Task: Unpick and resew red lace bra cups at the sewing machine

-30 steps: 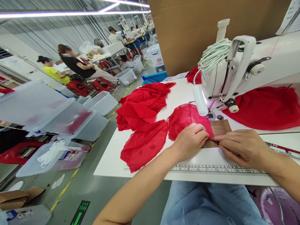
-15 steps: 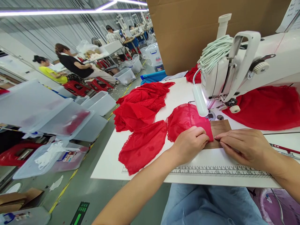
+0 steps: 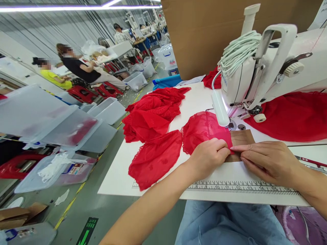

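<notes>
A sheer red lace-edged fabric piece (image 3: 198, 131) lies in front of the sewing machine (image 3: 245, 78), its right end over a brown card (image 3: 242, 136). My left hand (image 3: 211, 156) is closed on the lower right edge of that fabric, fingers curled under. From the other side my right hand (image 3: 268, 159) reaches in, its fingertips pressed together at the fabric's edge above the card. Whether it grips the fabric, the card or both is hidden. Another red lace piece (image 3: 155, 158) joins the first at its left corner.
A heap of red fabric (image 3: 155, 112) lies at the back left of the table, and more red cloth (image 3: 296, 117) lies under the machine arm. Red-handled snips (image 3: 310, 160) are by my right wrist. A printed ruler (image 3: 242, 188) runs along the front edge. Plastic bins (image 3: 74, 131) stand left.
My right fingertips have shifted slightly left, onto the red fabric's edge. My left hand keeps nearly the same place. The camera view has shifted a little.
</notes>
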Tool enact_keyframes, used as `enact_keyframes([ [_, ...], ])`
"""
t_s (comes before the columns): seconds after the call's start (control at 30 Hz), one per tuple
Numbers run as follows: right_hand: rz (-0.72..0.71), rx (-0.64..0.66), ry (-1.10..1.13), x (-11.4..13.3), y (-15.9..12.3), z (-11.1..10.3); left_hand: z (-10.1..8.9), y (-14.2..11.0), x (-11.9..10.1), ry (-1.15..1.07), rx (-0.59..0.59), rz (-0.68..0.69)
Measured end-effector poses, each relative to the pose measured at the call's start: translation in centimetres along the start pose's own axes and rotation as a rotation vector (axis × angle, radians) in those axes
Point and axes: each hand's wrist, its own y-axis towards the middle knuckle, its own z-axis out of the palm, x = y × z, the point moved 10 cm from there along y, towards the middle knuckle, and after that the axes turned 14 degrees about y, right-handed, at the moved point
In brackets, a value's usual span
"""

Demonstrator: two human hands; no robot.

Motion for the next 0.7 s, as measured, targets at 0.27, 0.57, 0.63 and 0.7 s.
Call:
enact_keyframes([
  [0.27,0.036,0.027,0.060,-0.6,-0.9,0.9,-0.1,-0.2,0.0,0.012,-0.012,0.006],
  [0.57,0.050,0.031,0.042,-0.5,-0.9,0.8,-0.7,-0.2,0.0,-0.012,-0.100,-0.012],
  [0.63,0.057,0.053,0.047,-0.5,-1.0,1.1,-0.9,-0.3,0.0,-0.016,-0.133,-0.022],
  [0.7,0.063,0.066,0.058,-0.5,-1.2,1.3,-1.1,-0.4,0.0,-0.022,-0.162,-0.032],
])
